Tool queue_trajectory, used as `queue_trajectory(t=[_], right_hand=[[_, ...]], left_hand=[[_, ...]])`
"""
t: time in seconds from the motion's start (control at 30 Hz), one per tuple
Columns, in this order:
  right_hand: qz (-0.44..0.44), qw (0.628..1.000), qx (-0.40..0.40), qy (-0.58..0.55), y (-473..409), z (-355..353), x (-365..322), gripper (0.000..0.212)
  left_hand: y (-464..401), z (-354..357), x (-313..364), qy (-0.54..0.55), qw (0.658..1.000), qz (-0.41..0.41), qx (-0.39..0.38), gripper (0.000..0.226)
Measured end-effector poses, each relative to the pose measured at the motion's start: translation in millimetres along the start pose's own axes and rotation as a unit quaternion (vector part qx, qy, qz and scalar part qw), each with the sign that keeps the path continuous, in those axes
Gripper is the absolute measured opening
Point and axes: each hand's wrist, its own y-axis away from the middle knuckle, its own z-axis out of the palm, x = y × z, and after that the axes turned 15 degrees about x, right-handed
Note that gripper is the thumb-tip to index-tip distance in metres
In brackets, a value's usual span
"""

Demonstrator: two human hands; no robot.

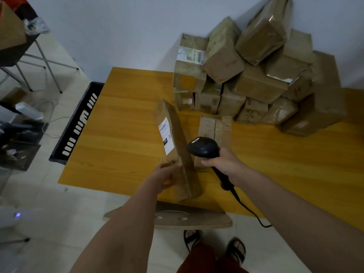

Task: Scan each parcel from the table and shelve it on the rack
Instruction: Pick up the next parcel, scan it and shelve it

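A black slotted crate (78, 123) sits on the floor beside the yellow wooden table (122, 123). The left hand (167, 174) grips a long brown cardboard parcel (177, 150) tilted above the table, white shipping label (166, 135) facing left. The right hand (222, 164) is wrapped around a black corded barcode scanner (203, 148). Stacked brown parcels (256, 79) crowd the table's far right.

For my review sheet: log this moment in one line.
phase: scanning | left hand: holds parcel tilted | right hand: grips scanner | pile: on table
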Motion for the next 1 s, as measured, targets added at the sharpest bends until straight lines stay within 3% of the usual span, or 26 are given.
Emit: queue_trajectory(t=[0.1,0.27,0.4,0.57,0.7,0.83,0.93,1.0], right_hand=[[0.019,1.000,-0.010,0.019,-3,0,7,0.031],[0.048,0.998,0.002,0.030,-4,4,16,0.046],[0.070,0.998,0.003,0.002,-7,-6,18,0.039],[0.072,0.997,0.016,-0.026,-13,-25,28,0.027],[0.078,0.997,0.016,-0.019,-19,-37,34,0.026],[0.072,0.997,0.021,-0.026,-27,-52,35,0.031],[0.067,0.996,0.037,-0.034,-35,-66,34,0.033],[0.071,0.996,0.039,-0.034,-41,-74,32,0.033]], left_hand=[[1,14,-2,0.012,0.999,0.006,0.034,0.101],[6,54,2,-0.074,0.995,0.025,0.061,0.096],[4,81,9,-0.008,0.997,0.021,0.078,0.050],[4,96,15,0.107,0.992,-0.023,0.055,0.071],[6,102,9,0.118,0.992,-0.045,0.029,0.079],[11,119,18,0.121,0.990,-0.042,0.055,0.088],[10,138,24,0.105,0.991,-0.026,0.079,0.080],[10,152,27,0.085,0.991,-0.009,0.107,0.062]])
